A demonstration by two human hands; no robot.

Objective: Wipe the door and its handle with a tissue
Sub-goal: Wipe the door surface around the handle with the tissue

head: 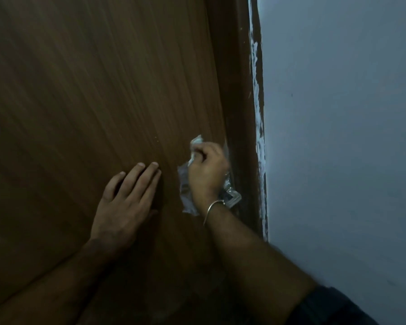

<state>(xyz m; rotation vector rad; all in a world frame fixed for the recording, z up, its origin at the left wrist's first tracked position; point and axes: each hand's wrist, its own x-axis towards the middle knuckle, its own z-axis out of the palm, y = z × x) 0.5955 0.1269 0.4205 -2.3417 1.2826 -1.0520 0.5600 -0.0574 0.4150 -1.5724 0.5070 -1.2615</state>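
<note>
1. The door (99, 90), brown with a wood grain, fills the left and middle of the view, and both hands are up against it.
2. The left hand (124, 202) lies flat on the door panel, palm down, fingers (148, 177) straight and pressed close together, holding nothing.
3. The right hand (208, 174) is just to the right of it, close to the door's edge, with its fingers curled and bunching a white tissue (195, 143).
4. The tissue pokes out above the knuckles, crumpled, and more of it shows along the thumb side between the fingers and the door.
5. Under and around that hand sits the handle (231, 195), a shiny metal fitting; its lower end sticks out below the wrist, and its plate shows to the left of the wrist. Whether the fingers wrap the handle itself cannot be told, since the hand hides that part.
6. A thin metal bangle (212, 207) rings the right wrist.
7. Right of the door runs the dark brown frame (239, 90), its outer edge smeared with white paint, and beyond it the pale bluish wall (338, 137).
8. A dark sleeve (333, 308) shows at the bottom right.
</note>
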